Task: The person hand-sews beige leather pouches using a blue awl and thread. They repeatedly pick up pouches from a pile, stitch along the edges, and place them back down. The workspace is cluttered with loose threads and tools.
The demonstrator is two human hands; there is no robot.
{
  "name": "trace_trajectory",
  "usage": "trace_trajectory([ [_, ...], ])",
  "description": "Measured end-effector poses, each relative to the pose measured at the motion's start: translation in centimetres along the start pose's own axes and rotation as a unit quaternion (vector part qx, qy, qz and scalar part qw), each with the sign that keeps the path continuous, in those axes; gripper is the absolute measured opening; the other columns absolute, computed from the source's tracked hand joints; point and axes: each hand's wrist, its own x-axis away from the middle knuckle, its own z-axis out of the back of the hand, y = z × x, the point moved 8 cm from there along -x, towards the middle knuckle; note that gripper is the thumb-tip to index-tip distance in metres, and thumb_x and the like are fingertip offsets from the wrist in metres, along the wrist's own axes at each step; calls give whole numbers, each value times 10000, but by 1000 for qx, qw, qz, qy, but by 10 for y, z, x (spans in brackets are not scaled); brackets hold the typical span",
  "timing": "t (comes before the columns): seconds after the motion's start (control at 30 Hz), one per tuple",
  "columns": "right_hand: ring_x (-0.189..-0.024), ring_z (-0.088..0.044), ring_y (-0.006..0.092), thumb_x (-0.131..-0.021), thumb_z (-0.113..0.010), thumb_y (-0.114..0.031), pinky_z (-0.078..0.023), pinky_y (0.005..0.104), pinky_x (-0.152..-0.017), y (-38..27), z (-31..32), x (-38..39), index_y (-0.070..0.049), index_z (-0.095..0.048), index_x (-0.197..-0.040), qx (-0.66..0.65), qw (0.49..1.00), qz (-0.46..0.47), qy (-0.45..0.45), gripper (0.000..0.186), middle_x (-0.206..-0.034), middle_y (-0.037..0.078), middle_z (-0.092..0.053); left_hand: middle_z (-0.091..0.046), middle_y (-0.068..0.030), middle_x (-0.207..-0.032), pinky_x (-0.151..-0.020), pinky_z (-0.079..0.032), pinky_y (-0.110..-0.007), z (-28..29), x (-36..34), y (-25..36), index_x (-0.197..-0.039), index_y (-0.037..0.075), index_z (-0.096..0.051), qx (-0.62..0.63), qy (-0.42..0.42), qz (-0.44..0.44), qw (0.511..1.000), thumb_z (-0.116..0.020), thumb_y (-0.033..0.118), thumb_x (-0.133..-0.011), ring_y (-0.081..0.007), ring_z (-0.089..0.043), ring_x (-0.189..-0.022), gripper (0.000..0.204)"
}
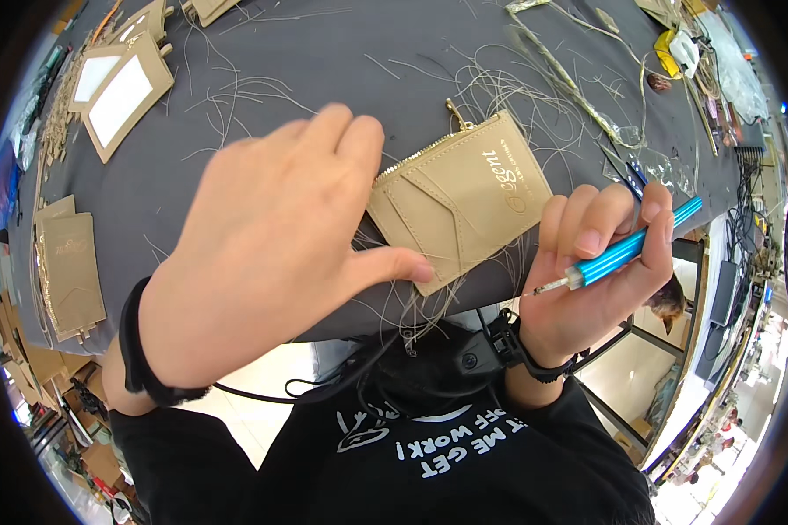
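A beige zip card holder [490, 197] with slanted card slots, gold lettering and a gold zip lies tilted in front of me. My left hand [267, 210] is closed at its left end, thumb on the lower corner and curled fingers by the zip; part of that end is hidden under the hand. Beside its right edge, my right hand [595, 271] is closed around a blue pen-shaped tool [626, 249] with a white collar and thin metal tip. The tip points left, apart from the card holder. Loose threads [499, 87] surround the piece.
More beige card holders [72, 271] are stacked at the left, and others with white windows [123, 96] lie at the far left. A dark grey cloth [280, 52] covers the table. Scissors [626, 171], clear plastic and a twisted cord [560, 74] lie at the right.
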Motion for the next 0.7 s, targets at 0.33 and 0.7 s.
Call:
trace_trajectory([
  [0.33,-455,-319,80,-1019,-377,-225,-271,247,-460,-42,10,-7,-67,-464,-967,-21,998,60,5,188,-625,22,-474,-375,-99,-779,-612,-401,-300,39,-13,0,-785,18,-357,49,63,-62,995,-640,-30,-717,-262,-470,-699,296],
  [0.7,-429,-315,87,-1022,-327,-241,-247,254,-414,-21,-1,-4,-95,-464,-969,20,1000,5,22,206,-568,22,-455,-439,-83,-914,-705,-438,-335,14,-5,-18,-843,43,-489,131,-52,-93,986,-644,-39,-689,-270,-512,-809,233],
])
